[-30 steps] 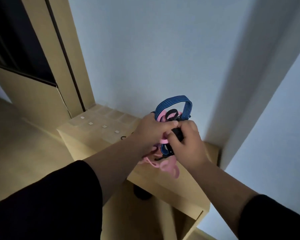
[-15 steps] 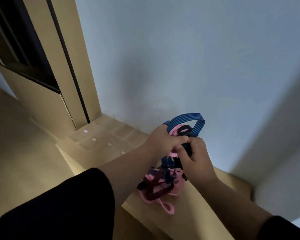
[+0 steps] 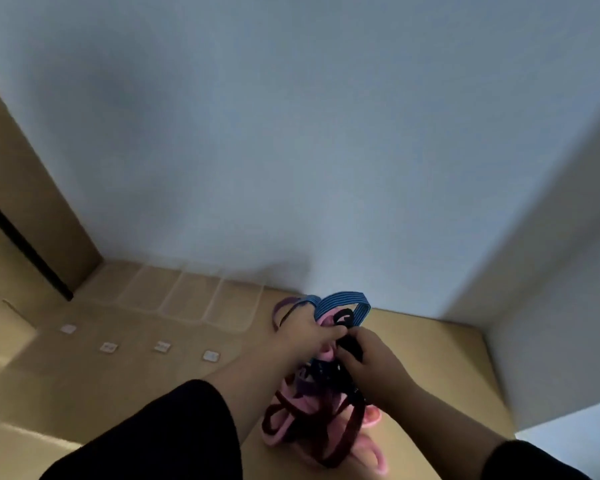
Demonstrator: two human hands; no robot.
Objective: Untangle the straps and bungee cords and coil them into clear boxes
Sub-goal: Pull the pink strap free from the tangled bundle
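A tangled bundle of straps and bungee cords (image 3: pixel 312 417) hangs between my hands above a wooden surface: a blue striped strap (image 3: pixel 343 301) loops out on top, with pink, dark red and purple loops dangling below. My left hand (image 3: pixel 305 332) pinches the upper part of the tangle. My right hand (image 3: pixel 371 365) grips a black strap or hook (image 3: pixel 352 346) in the same bundle, touching the left hand. A row of clear boxes (image 3: pixel 187 297) sits along the wall to the left of my hands, hard to make out in the dim light.
The wooden surface (image 3: pixel 430 358) meets a pale wall behind and a wall corner at right. Several small white labels (image 3: pixel 161 346) lie in a row in front of the clear boxes. A tall wooden panel with a dark gap (image 3: pixel 21 244) stands at far left.
The view has tilted and swung right, so my hands sit lower in frame. More of the pink and dark red loops has dropped out below my hands. Both hands keep their grip.
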